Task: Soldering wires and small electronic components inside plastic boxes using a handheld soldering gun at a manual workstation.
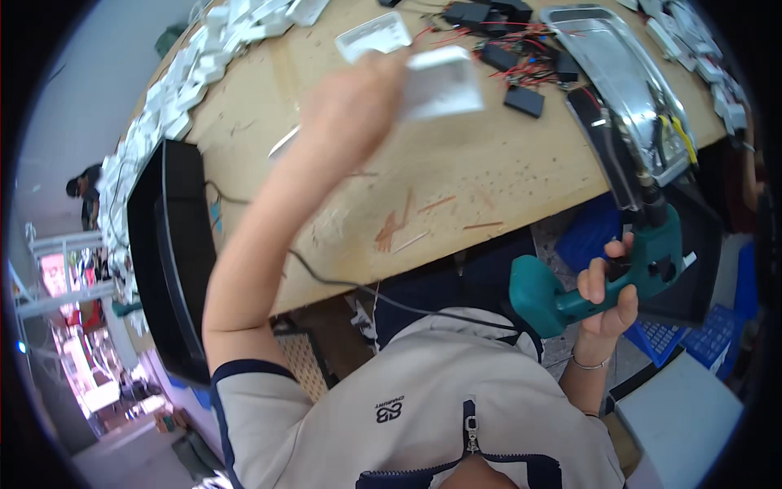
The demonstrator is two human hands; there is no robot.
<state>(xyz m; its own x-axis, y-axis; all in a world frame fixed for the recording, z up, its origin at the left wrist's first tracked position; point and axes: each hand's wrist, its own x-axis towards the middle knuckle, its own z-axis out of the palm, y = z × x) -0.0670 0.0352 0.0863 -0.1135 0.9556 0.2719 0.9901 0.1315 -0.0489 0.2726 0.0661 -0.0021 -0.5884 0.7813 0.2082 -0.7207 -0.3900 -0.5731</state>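
Observation:
My left hand [350,102], blurred by motion, reaches across the worktable [269,196]. Its fingers seem closed on the near edge of a shallow white plastic shell [446,81]; the blur hides the exact grip. Just beyond lies another white shell [373,37]. Another white piece [283,143] is partly covered by my left forearm. At the lower right, my right hand [607,289] is wrapped around the handle of a green cordless screwdriver [660,253]. The tool's narrow front end points away from me, over the table's right edge.
Black boxes with red wires [521,61] cluster at the far side, beside a metal tray [599,49]. White casings [191,77] pile along the left edge near a black bin [183,261]. A dark cable [342,283] crosses the table's front edge. Copper-coloured strips [395,228] lie nearby.

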